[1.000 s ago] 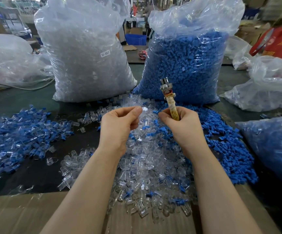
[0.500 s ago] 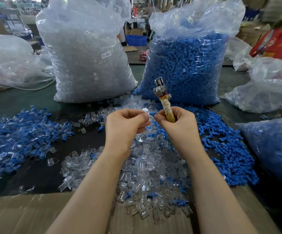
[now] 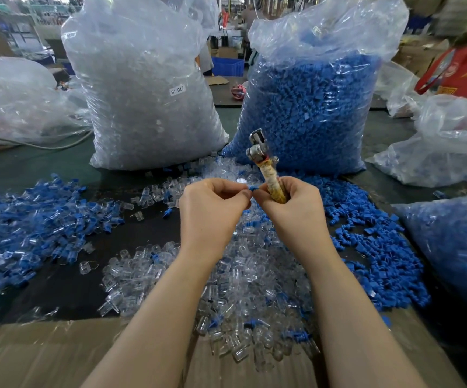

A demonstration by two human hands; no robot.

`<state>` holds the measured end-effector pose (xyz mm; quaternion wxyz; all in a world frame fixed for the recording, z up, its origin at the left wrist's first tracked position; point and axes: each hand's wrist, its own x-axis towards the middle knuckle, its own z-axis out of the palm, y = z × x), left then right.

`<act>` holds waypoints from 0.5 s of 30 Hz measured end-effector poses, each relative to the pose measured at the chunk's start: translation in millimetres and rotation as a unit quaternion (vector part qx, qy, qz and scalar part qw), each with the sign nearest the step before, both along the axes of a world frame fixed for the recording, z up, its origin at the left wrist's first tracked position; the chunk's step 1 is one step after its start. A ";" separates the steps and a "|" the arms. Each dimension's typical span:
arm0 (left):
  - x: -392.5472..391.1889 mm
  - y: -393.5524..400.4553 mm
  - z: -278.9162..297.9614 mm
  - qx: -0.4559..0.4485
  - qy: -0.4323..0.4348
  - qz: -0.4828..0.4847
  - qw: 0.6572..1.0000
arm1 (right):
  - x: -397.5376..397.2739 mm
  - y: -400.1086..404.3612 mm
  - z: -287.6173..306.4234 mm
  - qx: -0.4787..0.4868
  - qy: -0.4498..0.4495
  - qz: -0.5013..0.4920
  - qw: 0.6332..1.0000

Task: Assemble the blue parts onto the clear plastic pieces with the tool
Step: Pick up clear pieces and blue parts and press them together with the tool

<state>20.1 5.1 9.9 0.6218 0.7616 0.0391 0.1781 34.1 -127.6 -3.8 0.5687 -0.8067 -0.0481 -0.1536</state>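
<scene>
Blue part pinched between both hands, tool upright in the right fist.

The blue part (image 3: 252, 188) sits between the fingertips of the left hand (image 3: 212, 208) and right hand (image 3: 294, 208), which also grips the tool (image 3: 266, 166), above the clear plastic pieces (image 3: 249, 275).

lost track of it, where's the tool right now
In the head view the tool stands upright just right of centre, its wrapped handle gripped in the right hand, its metal head in front of the bag of blue parts.
</scene>
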 end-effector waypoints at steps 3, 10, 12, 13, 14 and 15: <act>-0.1 0.4 -0.5 0.004 -0.004 -0.007 1.000 | -1.3 0.3 1.8 0.009 0.007 0.008 1.000; 0.1 3.2 -2.3 0.004 -0.007 -0.012 1.000 | -6.3 -1.1 9.0 0.035 0.031 0.061 0.997; 0.5 3.9 -2.6 -0.017 0.000 -0.013 1.000 | -7.1 -2.9 9.2 0.038 0.045 0.079 0.995; 1.0 4.4 -2.2 -0.042 0.006 -0.015 0.999 | -6.6 -4.8 8.6 0.035 0.055 0.081 0.995; 1.4 5.4 -1.4 -0.075 0.012 -0.020 0.997 | -6.2 -7.5 8.0 0.027 0.066 0.081 0.994; 1.8 6.5 -0.4 -0.109 0.017 -0.027 0.994 | -5.8 -10.5 7.8 0.013 0.077 0.081 0.994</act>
